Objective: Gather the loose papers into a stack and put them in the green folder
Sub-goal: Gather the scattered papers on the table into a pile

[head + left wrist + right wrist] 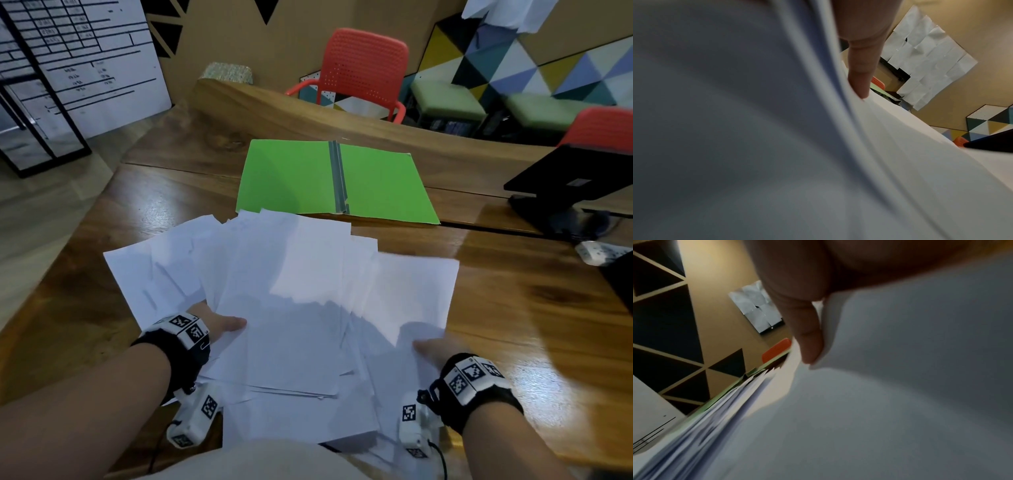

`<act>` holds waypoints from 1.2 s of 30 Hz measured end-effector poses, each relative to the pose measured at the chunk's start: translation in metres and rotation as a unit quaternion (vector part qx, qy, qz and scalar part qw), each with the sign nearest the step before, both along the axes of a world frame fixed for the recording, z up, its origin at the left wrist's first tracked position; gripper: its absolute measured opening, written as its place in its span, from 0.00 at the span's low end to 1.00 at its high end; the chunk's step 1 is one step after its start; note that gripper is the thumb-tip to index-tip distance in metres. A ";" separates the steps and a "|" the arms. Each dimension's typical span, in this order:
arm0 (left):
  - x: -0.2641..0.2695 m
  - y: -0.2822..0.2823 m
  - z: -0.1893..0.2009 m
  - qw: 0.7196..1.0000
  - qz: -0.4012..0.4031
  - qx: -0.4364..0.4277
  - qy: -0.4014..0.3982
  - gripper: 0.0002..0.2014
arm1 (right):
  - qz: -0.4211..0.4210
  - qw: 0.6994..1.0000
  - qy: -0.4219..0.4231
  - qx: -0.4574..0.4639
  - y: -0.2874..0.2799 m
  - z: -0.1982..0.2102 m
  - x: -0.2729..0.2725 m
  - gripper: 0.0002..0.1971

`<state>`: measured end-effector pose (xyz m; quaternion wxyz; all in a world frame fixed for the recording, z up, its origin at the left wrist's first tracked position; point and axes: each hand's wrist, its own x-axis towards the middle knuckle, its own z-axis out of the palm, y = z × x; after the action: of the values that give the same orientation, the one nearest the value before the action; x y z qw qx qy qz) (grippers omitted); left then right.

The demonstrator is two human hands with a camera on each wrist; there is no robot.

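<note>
Both hands, left hand (219, 325) and right hand (432, 347), pinch the fanned white loose paper sheets (291, 308) on the brown wooden table (513, 308) before the open green folder (335, 178). Uneven edges could let sheets slip out during lifting

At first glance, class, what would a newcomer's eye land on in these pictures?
First the fanned, untidy spread of white papers covering the near part of the wooden table, with the left hand and right hand at its two sides. Next the bright green folder, lying open and flat just beyond the papers. Behind the table stands a red chair.
</note>
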<state>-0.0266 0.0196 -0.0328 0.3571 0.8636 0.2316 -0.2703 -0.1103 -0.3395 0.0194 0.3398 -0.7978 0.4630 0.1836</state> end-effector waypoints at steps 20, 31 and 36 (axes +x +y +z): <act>-0.014 -0.010 0.023 0.999 -0.015 -0.006 -0.038 0.33 | -0.204 0.859 -0.469 -0.039 -0.011 0.112 0.032 0.19; -0.013 -0.017 0.032 0.984 0.010 -0.173 -0.051 0.52 | 0.024 0.983 -0.161 0.081 0.061 -0.014 0.019 0.27; -0.021 -0.032 0.028 0.989 -0.017 -0.132 -0.065 0.32 | 0.020 0.981 -0.151 0.117 0.070 -0.027 0.009 0.32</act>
<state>-0.0475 -0.0120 -0.0050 0.4779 0.8284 0.1548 -0.2477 -0.1012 -0.2691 -0.0075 0.4927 -0.7803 0.3657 0.1208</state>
